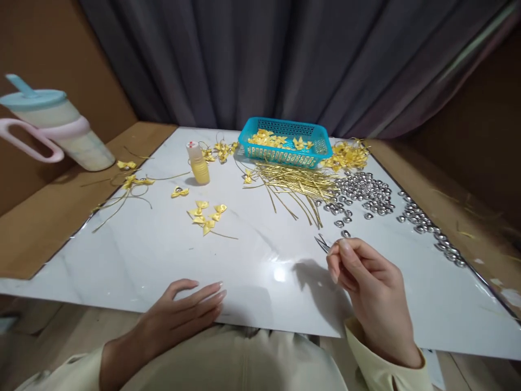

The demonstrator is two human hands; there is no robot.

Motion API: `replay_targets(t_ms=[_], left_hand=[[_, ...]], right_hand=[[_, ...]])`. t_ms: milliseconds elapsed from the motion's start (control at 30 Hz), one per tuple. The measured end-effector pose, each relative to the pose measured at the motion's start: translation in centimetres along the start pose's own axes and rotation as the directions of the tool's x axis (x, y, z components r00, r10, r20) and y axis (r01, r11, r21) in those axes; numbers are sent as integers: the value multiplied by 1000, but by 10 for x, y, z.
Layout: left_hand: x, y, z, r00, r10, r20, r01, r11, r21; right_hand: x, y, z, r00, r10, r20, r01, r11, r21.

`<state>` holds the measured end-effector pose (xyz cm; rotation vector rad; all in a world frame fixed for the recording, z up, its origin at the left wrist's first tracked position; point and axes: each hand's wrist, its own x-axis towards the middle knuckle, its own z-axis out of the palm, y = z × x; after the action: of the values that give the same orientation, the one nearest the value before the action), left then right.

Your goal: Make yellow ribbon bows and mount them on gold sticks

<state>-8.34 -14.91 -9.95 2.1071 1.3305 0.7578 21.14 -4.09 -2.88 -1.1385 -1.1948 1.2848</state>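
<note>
My right hand (pixel 368 285) is closed around a small metal tool with two pointed tips (pixel 322 244), spread slightly apart. The fingers cover the tool's rear part, so I cannot tell whether it is tweezers or scissors. My left hand (pixel 189 307) lies palm down near the table's front edge, fingers stretched out and holding nothing. Beyond it is a small cluster of yellow ribbon bows (pixel 207 218). Ahead of my right hand lie a heap of gold cords (pixel 297 182) and many shiny silver, bead-like pieces (pixel 366 190).
A blue basket (pixel 249 142) with yellow bows stands at the back, another bow pile (pixel 348 156) beside it. A small bottle of yellow liquid (pixel 199 169) stands upright left of centre. A handled tumbler (pixel 87 146) is at far left. Corded bows (pixel 132 182) lie near the left edge.
</note>
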Motion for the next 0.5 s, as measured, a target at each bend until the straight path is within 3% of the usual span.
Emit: replay_targets(t_ms=[300, 500], left_hand=[[-10, 9, 6, 976, -210, -60, 190, 952, -241], [-15, 15, 7, 983, -135, -125, 106, 971, -216]], right_hand=[[0, 2, 1, 1000, 19, 16, -18, 1000, -22], [0, 3, 1, 1000, 4, 8, -4, 1000, -22]])
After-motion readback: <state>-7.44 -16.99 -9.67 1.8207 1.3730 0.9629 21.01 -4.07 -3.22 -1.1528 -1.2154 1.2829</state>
